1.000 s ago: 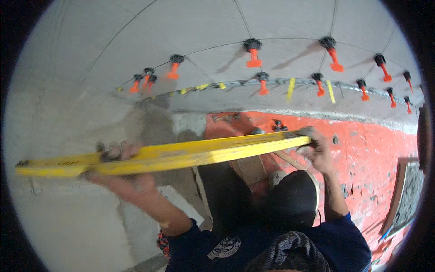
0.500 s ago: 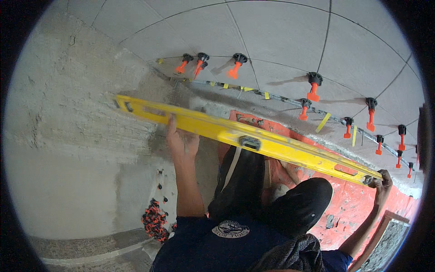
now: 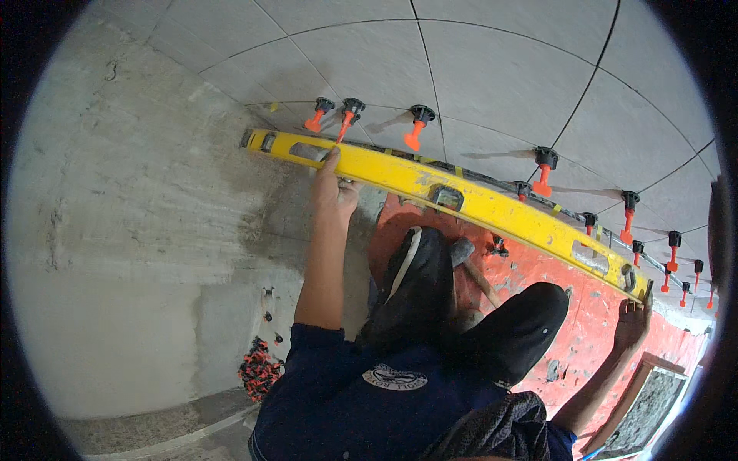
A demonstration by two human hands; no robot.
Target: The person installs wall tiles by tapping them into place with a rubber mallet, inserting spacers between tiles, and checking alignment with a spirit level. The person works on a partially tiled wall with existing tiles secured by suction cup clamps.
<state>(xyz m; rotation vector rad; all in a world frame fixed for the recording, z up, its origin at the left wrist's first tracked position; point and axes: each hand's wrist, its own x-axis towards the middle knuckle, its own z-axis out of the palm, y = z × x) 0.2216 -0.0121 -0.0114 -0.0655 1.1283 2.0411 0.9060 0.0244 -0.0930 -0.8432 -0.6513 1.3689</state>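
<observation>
A long yellow spirit level (image 3: pixel 384 167) spans between my two hands, its far edge along the front edge of the grey tiles (image 3: pixel 492 84). My left hand (image 3: pixel 335 192) grips it near its left end, the thumb on the face and the fingers curled beneath. At the opposite end, my right hand (image 3: pixel 633 323) holds the tip, its fingers against the near edge. Tile levelling clips with black caps and orange stems, one of them a clip (image 3: pixel 415 129), stand along the tile joints just beyond the level. The level partly covers some clips and the metal strip at the tile edge.
A red sheet (image 3: pixel 530 330) lies below the level and around my knees. A wooden-handled hammer (image 3: pixel 481 284) rests between my legs. Loose orange and black clips (image 3: pixel 261 373) are piled at the lower left. A bare wall (image 3: pixel 138 192) rises at left; a wood-edged board (image 3: pixel 642 411) lies lower right.
Both hands have moved the level away from me, up to the tile edge. It has rolled, so its broad face with the vials and openings now shows more.
</observation>
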